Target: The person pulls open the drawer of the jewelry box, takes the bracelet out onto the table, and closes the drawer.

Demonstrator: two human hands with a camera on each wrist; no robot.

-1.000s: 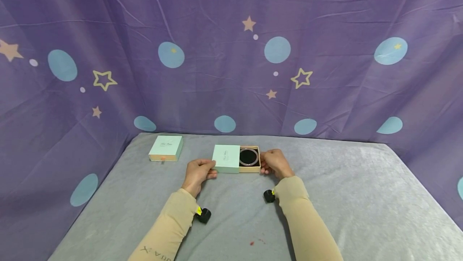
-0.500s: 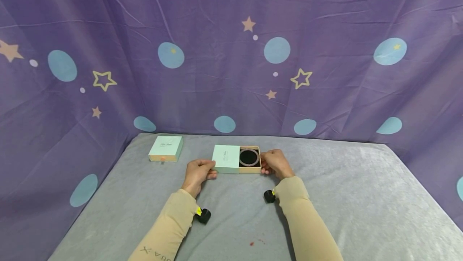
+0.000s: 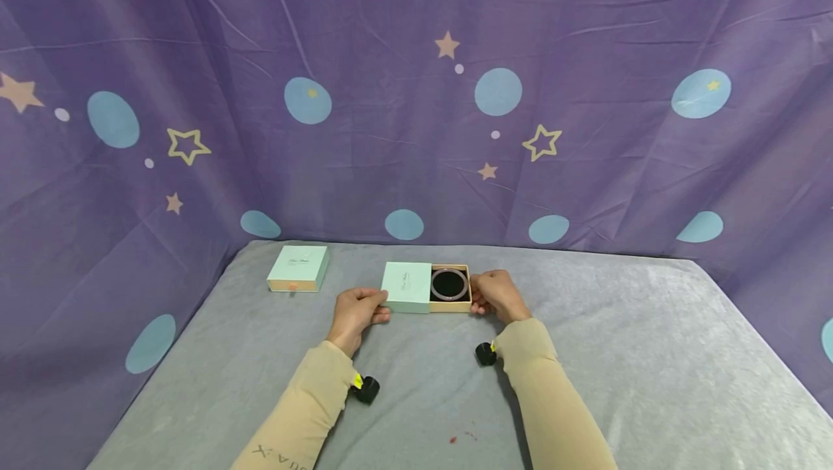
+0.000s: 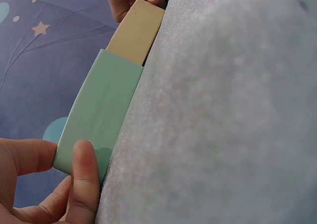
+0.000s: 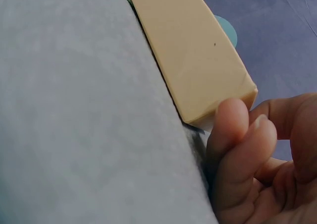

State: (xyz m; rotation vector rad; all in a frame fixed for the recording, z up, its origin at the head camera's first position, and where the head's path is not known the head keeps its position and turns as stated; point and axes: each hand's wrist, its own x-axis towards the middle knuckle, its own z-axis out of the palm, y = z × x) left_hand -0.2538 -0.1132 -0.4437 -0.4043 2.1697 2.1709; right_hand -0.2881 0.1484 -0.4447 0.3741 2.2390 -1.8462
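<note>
A mint green sleeve box (image 3: 406,287) with dark lettering lies on the grey cloth, its pale yellow drawer (image 5: 190,50) drawn partly out to the right. Inside the drawer a bangle (image 3: 450,284) rests on black lining. My left hand (image 3: 353,314) grips the left end of the sleeve; in the left wrist view a finger (image 4: 85,167) lies along its front side. With curled fingers, my right hand (image 3: 500,293) holds the drawer's outer end. Its fingertips (image 5: 233,117) sit right at that end face, and their hold is partly hidden.
A second mint green box (image 3: 298,267), pushed together with a small tab at its front, stands to the left on the grey cloth (image 3: 618,354). Behind the table hangs a purple curtain (image 3: 390,166). Small red specks (image 3: 453,440) mark the cloth near the front.
The drawer has slid very slightly to the right out of the sleeve, along with the right hand. The left hand and the sleeve stay in place.
</note>
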